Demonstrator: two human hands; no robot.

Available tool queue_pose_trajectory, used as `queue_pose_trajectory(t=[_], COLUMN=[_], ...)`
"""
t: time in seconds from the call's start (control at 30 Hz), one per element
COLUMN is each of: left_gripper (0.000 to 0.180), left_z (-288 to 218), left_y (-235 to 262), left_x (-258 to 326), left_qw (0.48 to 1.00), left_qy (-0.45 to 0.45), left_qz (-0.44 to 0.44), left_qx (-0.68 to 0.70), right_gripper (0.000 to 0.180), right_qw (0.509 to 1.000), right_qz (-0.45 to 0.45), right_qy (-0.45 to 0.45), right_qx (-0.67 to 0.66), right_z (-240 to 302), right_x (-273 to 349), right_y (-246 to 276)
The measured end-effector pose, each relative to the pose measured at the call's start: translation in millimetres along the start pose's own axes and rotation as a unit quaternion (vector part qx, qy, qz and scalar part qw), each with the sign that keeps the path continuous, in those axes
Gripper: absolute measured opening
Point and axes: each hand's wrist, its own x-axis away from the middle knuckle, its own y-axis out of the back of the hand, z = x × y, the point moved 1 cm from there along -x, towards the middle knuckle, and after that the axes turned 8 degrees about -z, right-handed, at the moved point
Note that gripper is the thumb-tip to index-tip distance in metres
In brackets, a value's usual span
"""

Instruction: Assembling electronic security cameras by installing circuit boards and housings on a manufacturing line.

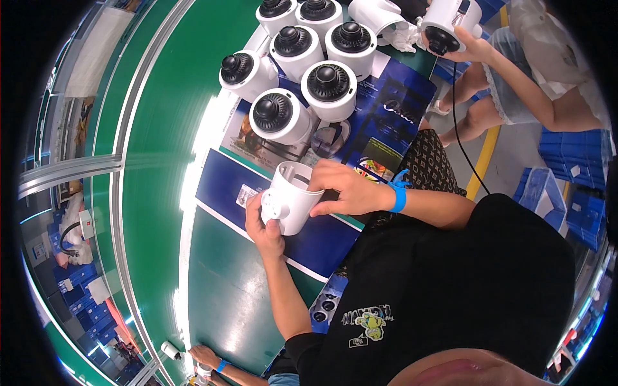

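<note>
A white, cup-shaped plastic housing (293, 215) with a round fitting on its side is held tilted over the blue printed sheet. My left hand (265, 233) grips it from below and the left, thumb against the side fitting. The fingers of my right hand (347, 188) curl over the rim into its opening, and the thumb lies along the outer wall. Inside, a pale upright part shows; my right fingertips are hidden there. Just beyond my hands stand several white units with black ribbed tops, the nearest being one unit (278, 116).
Blue printed sheets (219, 180) lie on the green work table (235, 276). A white housing (376, 16) lies on its side at the far end. At far right, another person's hand (473, 46) holds a white unit (444, 26). A co-worker's hand (205, 355) shows at lower left.
</note>
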Motion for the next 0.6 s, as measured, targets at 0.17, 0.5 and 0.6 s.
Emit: queue_pose_trajectory(t=[0.17, 0.5, 0.6], left_gripper=[0.073, 0.072, 0.072], left_z=[1.9, 1.8, 1.8], left_y=[0.3, 0.8, 1.1], left_x=[0.5, 0.7, 1.2], left_qw=[1.000, 1.000, 1.000], left_qy=[0.003, 0.004, 0.005], left_qz=[-0.002, -0.003, -0.002], left_qx=[-0.001, 0.008, 0.008], right_gripper=[0.030, 0.031, 0.032], right_qw=[1.000, 1.000, 1.000], right_qz=[0.005, 0.007, 0.009], right_qy=[-0.007, -0.016, -0.012], right_qx=[-0.003, -0.005, -0.004], right_z=[0.4, 1.8, 0.6], right_x=[0.1, 0.4, 1.0], right_y=[0.2, 0.1, -0.6])
